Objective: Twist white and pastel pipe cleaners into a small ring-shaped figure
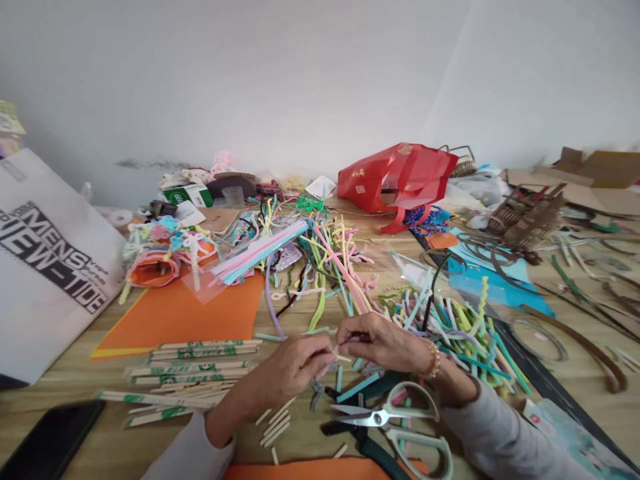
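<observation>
One dark phone (50,437) lies at the left near corner of the bench (60,380), flat and, I think, safe. Then come the wrapped sticks (193,367), loosely piled; the left forearm is so near that a careless elbow could roll some away. Some short sticks (276,429) lie beside it, and a sleeve might scatter them. The left hand (295,363) has its fingertips pressed together on a pale piece (343,359), between the two hands. Being so small, it could slip and be lost among similar bits. Just below, the scissors (380,418) lie slightly parted, points to the left, so a lowered hand may get pricked. The right hand (385,343) seems to pinch the same piece, thumb against finger; how firmly, I cannot tell. Its bracelet (434,357) could catch on the fuzzy stems (463,327) heaped farther right.
</observation>
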